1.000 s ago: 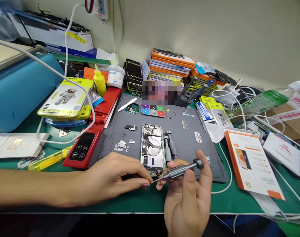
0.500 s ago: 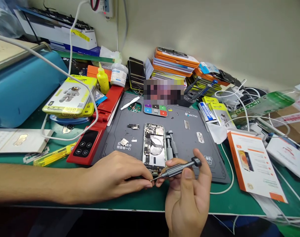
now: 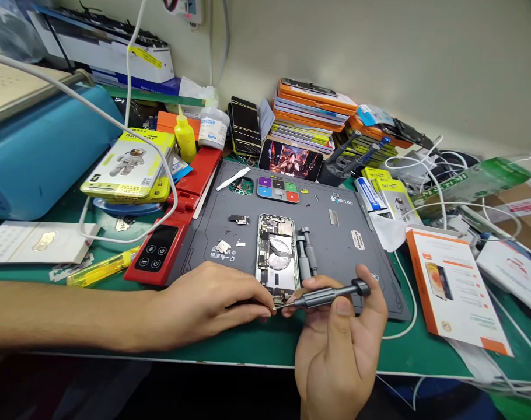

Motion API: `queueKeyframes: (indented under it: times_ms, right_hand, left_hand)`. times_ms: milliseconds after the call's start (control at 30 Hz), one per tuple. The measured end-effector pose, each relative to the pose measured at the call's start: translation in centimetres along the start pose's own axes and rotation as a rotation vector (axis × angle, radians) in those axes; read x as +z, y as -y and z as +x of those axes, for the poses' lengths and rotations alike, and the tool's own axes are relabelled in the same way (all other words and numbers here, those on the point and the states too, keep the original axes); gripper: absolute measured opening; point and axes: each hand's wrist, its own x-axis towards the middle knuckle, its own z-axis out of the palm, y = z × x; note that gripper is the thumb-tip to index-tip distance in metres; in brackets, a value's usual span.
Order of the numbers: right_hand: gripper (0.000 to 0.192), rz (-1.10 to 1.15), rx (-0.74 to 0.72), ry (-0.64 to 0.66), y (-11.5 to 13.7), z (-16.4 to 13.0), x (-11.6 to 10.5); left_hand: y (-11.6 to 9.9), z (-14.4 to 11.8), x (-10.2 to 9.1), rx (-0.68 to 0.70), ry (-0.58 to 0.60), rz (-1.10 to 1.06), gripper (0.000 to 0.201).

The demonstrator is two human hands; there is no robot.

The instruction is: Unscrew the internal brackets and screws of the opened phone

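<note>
Two hands over the mat: left hand [image 3: 208, 306], right hand [image 3: 339, 356]. One grey screwdriver [image 3: 331, 294] in the right hand, two more screwdrivers [image 3: 307, 259] lying side by side. One opened phone [image 3: 276, 251]. One grey work mat [image 3: 357, 274]. One lit phone [image 3: 290, 157] propped at the back. One yellow bottle [image 3: 185, 137], one white jar [image 3: 213, 129]. One red device [image 3: 158, 259]. One orange-edged leaflet [image 3: 456, 291]. One yellow pen-like tool [image 3: 101, 269]. One blue case [image 3: 38, 157].
</note>
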Motion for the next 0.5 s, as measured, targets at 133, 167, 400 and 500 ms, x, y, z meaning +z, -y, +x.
queueKeyframes:
  times_ms: [133,167,400,500]
  right_hand:
    - [0.036,-0.035,-0.024,0.008,-0.04,-0.10,-0.06]
    - [0.035,-0.036,-0.027,0.010,-0.04,-0.14,-0.08]
    - [0.035,-0.052,-0.026,0.002,0.02,-0.27,-0.03]
    - [0.034,-0.043,-0.017,0.017,0.01,-0.23,-0.01]
  left_hand:
    - [0.12,0.00,0.00,0.024,-0.004,0.012,0.013]
    - [0.11,0.00,-0.02,0.027,-0.002,0.012,0.013]
    - [-0.08,0.05,-0.12,0.023,-0.003,-0.001,0.014]
    - [-0.13,0.01,-0.14,0.003,0.004,-0.005,0.015]
